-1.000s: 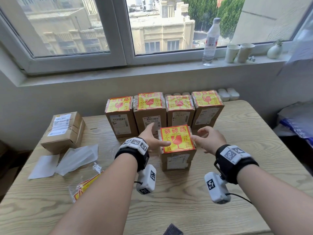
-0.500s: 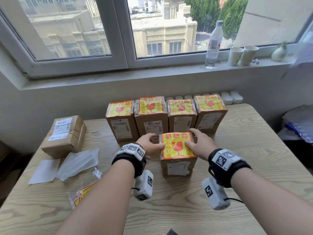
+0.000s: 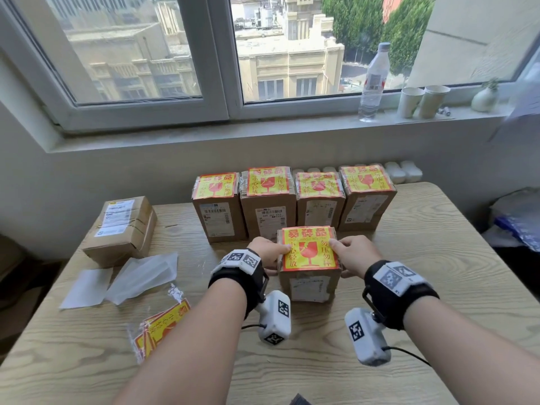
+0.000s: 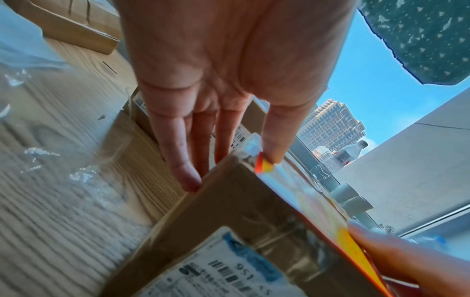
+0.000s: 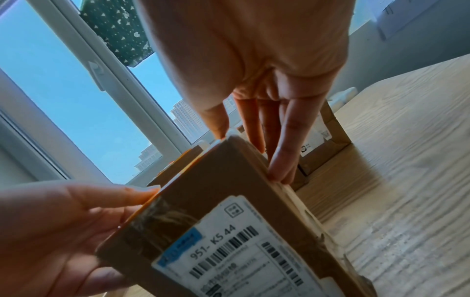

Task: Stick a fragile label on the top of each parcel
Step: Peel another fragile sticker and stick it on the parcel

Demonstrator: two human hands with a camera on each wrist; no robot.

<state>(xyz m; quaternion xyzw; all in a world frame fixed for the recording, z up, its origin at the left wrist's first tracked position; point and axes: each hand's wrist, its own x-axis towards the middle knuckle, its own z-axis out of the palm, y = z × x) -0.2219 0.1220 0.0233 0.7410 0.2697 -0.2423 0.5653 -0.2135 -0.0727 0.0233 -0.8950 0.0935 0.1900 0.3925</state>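
A brown parcel stands at mid-table with a yellow-and-red fragile label on its top. My left hand lies against its left side, fingers straight down the cardboard and the thumb on the label's left edge. On the other side my right hand mirrors it, fingers straight along the right side and the thumb on the label's right edge. Behind stand several labelled parcels in a row. One parcel without a fragile label lies at far left.
A plastic bag of spare labels and white backing sheets lie on the wooden table at left. White objects sit behind the row. On the sill are a water bottle, two paper cups and a small vase.
Both hands have come in from hovering beside the front parcel to lie on its two sides, thumbs on the label. The parcel stays on the table.
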